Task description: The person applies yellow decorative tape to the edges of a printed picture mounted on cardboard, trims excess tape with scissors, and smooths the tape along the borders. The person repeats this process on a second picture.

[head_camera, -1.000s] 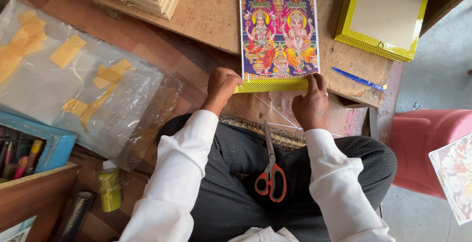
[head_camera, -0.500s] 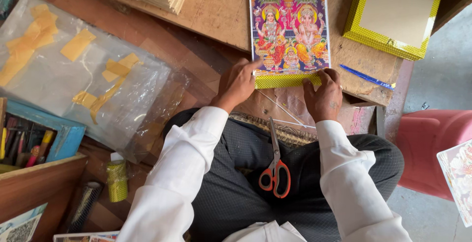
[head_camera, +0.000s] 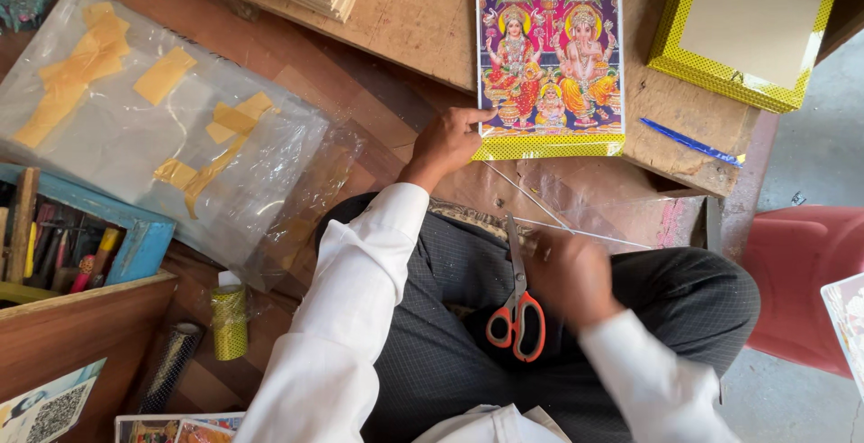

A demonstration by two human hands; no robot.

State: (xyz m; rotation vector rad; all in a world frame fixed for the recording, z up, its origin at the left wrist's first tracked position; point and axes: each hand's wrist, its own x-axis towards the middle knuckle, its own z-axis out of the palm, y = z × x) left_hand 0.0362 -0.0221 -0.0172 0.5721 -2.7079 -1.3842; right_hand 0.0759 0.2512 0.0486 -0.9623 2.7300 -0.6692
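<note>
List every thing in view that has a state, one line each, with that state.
Left hand: fingertips pressing the picture's lower left corner.
Right hand: blurred, over the lap by the scissors; grip unclear.
Picture: flat, face up, yellow strip along its lower edge.
Scissors: closed, lying on the lap.
Yellow-edged board: flat, plain side up.
Glue bottle: upright, capped.

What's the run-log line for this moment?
left hand: on corner of framed picture | right hand: blurred, by scissors on lap | grasp: cannot tell
</note>
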